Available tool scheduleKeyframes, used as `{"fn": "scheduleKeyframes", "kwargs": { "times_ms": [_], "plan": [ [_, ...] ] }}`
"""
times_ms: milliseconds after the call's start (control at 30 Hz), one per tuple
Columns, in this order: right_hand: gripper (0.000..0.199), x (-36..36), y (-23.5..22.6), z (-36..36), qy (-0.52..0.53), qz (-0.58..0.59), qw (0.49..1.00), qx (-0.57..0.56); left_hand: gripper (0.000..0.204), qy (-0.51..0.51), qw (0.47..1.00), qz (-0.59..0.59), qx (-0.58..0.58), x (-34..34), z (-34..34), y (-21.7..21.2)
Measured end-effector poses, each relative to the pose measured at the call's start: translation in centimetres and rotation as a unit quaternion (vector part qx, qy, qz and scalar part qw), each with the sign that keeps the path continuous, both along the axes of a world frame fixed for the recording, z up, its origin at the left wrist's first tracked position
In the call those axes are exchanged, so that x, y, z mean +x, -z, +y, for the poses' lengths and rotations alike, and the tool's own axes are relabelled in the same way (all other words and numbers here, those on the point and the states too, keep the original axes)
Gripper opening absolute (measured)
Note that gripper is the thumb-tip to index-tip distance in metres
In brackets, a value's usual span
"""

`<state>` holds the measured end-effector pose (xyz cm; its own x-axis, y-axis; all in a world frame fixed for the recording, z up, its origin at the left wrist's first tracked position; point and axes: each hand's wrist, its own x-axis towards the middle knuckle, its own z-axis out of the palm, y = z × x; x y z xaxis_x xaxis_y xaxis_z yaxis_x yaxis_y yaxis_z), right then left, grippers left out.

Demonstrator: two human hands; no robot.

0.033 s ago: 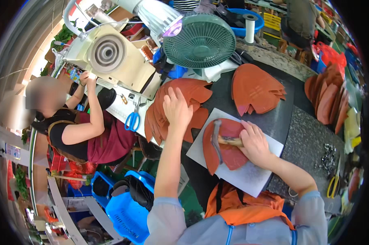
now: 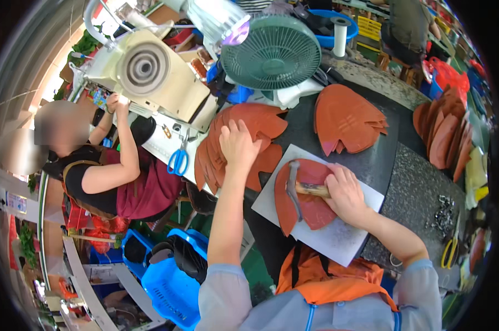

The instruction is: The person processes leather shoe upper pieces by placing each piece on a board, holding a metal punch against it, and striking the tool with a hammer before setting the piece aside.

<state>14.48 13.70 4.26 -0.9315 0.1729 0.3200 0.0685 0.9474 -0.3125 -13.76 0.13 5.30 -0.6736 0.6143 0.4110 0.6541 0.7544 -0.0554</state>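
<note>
My right hand (image 2: pixel 346 193) is closed round the wooden handle of a hammer (image 2: pixel 311 189). The hammer's curved metal head rests over a reddish-brown leather-like piece (image 2: pixel 317 216), which lies on a white board (image 2: pixel 346 245). To the left, my left hand (image 2: pixel 240 146) lies with its fingers apart on a fanned pile of similar brown pieces (image 2: pixel 212 160). Beyond the board sits another neat stack of notched brown pieces (image 2: pixel 343 117).
A green fan (image 2: pixel 271 52) and a cream sewing machine (image 2: pixel 155 77) stand at the far side. Blue scissors (image 2: pixel 178 160) lie left of the pile. More brown pieces (image 2: pixel 441 127) and yellow-handled scissors (image 2: pixel 449 252) are at right. A person (image 2: pixel 111 176) sits at left, above blue baskets (image 2: pixel 169 292).
</note>
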Motion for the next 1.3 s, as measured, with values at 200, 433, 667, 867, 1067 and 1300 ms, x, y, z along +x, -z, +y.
{"fn": "scheduleKeyframes", "kwargs": {
  "times_ms": [200,433,667,867,1067,1300],
  "plan": [
    [0.025,-1.5,-2.1,0.6,0.069,-0.022,0.988,-0.134,0.054,0.025,0.999,0.026,0.029,1.2,-0.6,3.6],
    [0.022,-3.8,-3.8,13.5,0.114,0.085,0.99,0.007,0.031,0.062,0.994,-0.033,0.079,4.4,-3.1,-0.2],
    [0.031,-1.6,-2.5,13.6,0.127,0.058,0.98,-0.142,0.049,0.122,0.981,-0.14,0.047,13.5,-6.0,0.3],
    [0.024,3.4,-5.0,6.6,0.112,-0.111,0.88,-0.449,0.054,0.23,0.973,-0.034,-0.002,15.4,-5.7,-1.3],
    [0.024,6.9,-5.7,4.8,0.114,-0.122,0.876,-0.452,0.042,0.325,0.937,-0.094,0.092,16.1,-4.3,1.9],
    [0.026,9.7,-6.4,3.7,0.122,-0.147,0.868,-0.459,0.035,0.308,0.946,-0.075,0.064,18.9,-3.1,1.3]
  ]
}}
